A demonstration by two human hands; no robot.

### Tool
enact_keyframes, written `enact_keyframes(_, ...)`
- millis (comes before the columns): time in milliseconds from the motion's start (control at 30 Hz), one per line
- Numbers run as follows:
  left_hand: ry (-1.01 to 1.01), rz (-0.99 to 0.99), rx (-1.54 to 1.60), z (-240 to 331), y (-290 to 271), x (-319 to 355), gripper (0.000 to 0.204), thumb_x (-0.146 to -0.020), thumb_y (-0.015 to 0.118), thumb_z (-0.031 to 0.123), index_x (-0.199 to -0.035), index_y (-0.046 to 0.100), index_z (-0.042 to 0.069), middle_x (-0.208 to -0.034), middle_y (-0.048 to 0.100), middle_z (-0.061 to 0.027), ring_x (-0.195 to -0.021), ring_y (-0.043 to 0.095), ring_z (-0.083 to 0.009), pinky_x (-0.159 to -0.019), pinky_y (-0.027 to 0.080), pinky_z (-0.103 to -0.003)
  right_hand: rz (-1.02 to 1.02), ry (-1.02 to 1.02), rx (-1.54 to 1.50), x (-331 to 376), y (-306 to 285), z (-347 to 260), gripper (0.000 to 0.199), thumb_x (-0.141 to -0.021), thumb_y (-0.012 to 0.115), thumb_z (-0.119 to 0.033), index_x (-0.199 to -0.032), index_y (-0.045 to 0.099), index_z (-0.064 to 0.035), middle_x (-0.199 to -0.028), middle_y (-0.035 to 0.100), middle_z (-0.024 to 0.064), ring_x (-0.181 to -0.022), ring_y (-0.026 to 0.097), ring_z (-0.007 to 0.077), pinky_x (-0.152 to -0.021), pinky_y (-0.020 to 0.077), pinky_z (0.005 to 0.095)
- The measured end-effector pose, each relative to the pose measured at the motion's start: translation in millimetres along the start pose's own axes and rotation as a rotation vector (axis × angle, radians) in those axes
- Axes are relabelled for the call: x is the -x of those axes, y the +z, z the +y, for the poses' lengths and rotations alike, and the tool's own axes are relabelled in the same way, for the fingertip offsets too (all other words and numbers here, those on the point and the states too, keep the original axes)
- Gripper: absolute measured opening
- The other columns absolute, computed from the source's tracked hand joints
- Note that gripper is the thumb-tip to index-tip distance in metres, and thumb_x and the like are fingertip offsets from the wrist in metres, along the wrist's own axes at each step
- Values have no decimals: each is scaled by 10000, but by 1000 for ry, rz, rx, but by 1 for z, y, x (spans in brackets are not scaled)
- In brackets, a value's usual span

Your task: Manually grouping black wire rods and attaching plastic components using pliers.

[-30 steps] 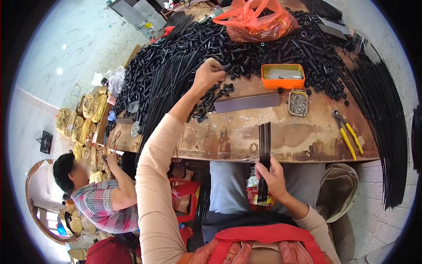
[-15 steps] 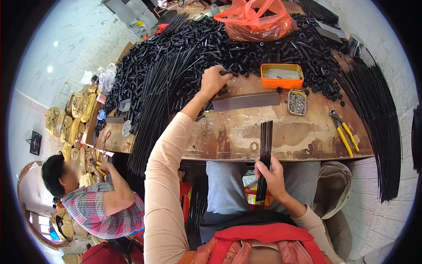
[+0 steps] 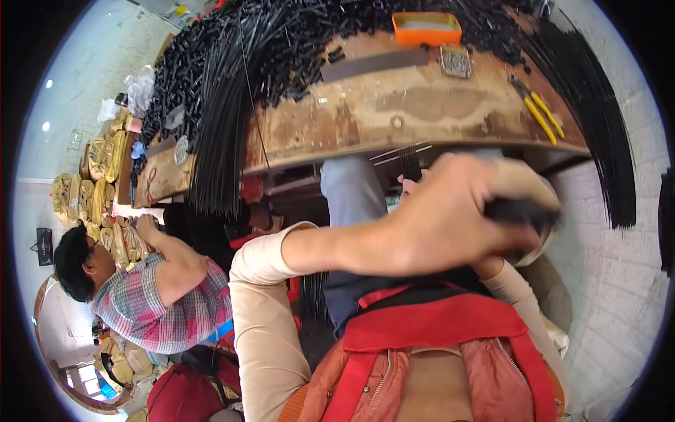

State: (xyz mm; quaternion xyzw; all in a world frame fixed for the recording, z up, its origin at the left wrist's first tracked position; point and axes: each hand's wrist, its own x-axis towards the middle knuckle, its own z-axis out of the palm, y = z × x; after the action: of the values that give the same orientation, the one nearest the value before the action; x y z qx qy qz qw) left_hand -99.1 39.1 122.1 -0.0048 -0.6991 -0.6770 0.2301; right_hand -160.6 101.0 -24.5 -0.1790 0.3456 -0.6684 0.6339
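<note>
The left hand [image 3: 450,211] sweeps across in front of the body, blurred; its fingers [image 3: 513,184] are curled round a small dark piece [image 3: 524,211], too smeared to name. Behind it the right hand [image 3: 411,184] is mostly hidden; only a fingertip or two shows at a short bundle of thin black rods [image 3: 410,163] standing upright just below the tabletop [image 3: 394,119] edge, and I cannot tell how those fingers are set.

On the worn wooden tabletop an orange tray [image 3: 427,28] sits at the far side with something pale and flat inside. Just beside it stands a small square tin [image 3: 455,60] full of tiny grey metal bits. A grey flat bar [image 3: 373,63] lies to their left, and yellow-handled pliers [image 3: 538,111] lie to the right. Long black rods [image 3: 225,119] drape over the left edge. A person in a plaid shirt [image 3: 151,309] works low at the left.
</note>
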Motion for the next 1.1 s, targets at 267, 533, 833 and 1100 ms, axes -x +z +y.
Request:
enact_keyframes(267, -187, 891, 76, -71, -83, 95, 145, -941, 569, 66, -1054, 599, -19, -915, 664, -82, -815, 652, -162, -769, 548, -293, 2, -30, 349, 33, -15, 20, 183, -923, 623, -139, -1012, 610, 21, -751, 656, 74, -693, 638, 133, -664, 503, 259)
enact_keyframes(533, 91, 1203, 140, -111, -43, 105, 162, -984, 535, 158, -1083, 580, 37, -982, 626, -59, -871, 595, -137, -794, 507, -309, 2, -48, 386, 36, -3, 26, 152, -923, 621, -126, -984, 617, 13, -777, 676, 92, -704, 652, 136, -659, 524, 255)
enact_keyframes(833, 132, 1305, 274, -119, -31, 87, 196, -977, 560, 188, -1090, 579, 28, -947, 619, -35, -822, 579, -112, -749, 496, -276, 33, -14, 410, 28, 1, 23, 141, -915, 633, -120, -944, 622, 18, -780, 684, 102, -712, 670, 146, -667, 543, 259)
enact_keyframes(1100, -149, 1047, 656, -106, -38, 126, 209, -957, 584, 137, -1127, 594, 17, -981, 652, -91, -900, 656, -170, -810, 553, -259, 70, -16, 359, 31, -3, 20, 137, -917, 628, -103, -947, 615, 30, -803, 665, 86, -714, 672, 158, -664, 554, 272)
